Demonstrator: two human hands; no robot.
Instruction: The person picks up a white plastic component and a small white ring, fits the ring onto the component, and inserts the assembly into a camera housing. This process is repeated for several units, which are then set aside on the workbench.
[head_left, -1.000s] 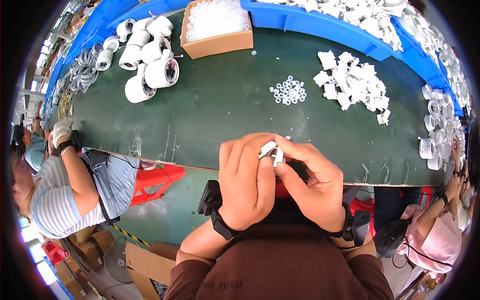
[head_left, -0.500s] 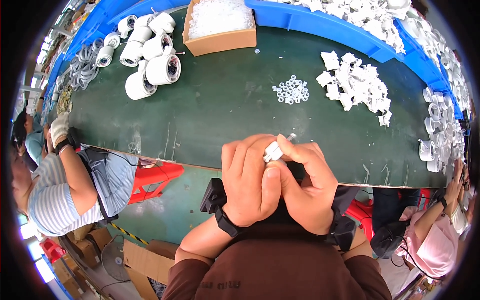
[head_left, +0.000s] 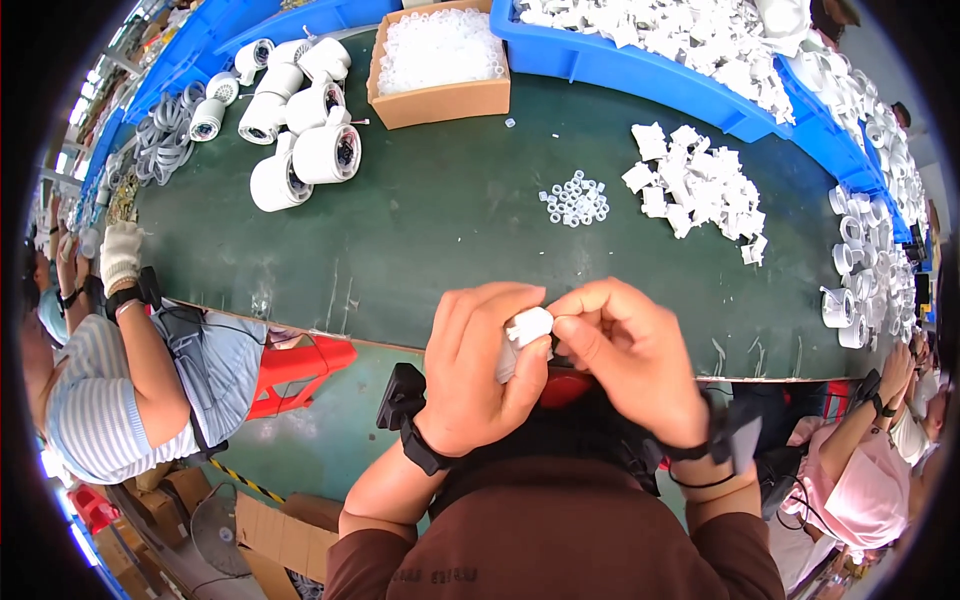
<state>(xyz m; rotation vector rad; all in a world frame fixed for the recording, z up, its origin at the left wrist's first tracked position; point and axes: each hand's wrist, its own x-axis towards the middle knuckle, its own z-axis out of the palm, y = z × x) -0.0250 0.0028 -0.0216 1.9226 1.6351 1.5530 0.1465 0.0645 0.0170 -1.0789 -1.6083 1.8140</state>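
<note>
Shifted a little lower and leftward since half a second ago: a small white plastic piece point(head_left: 530, 325), now between the two hands and above the near edge of the green table point(head_left: 420, 230). At far left, beside that table, a co-worker's gloved hand point(head_left: 121, 255), with grey rings point(head_left: 165, 145) heaped farther up. Next along, a cluster of white housings point(head_left: 318, 155), several with dark open ends. Then the left hand point(head_left: 470, 365), curled, pinching the white plastic piece between thumb and fingers. Behind, at the top, a cardboard box point(head_left: 440, 106) filled with translucent parts point(head_left: 440, 45). Just right of the piece, the right hand point(head_left: 640, 360), thumb and forefinger drawn close together; from this blurred angle, cannot tell whether pinching anything. Beyond, small clear rings point(head_left: 575, 200) in a loose group, a blue bin point(head_left: 630, 80) behind, then a pile of white parts point(head_left: 700, 190). At far right, white collars point(head_left: 838, 308) strewn along the table.
</note>
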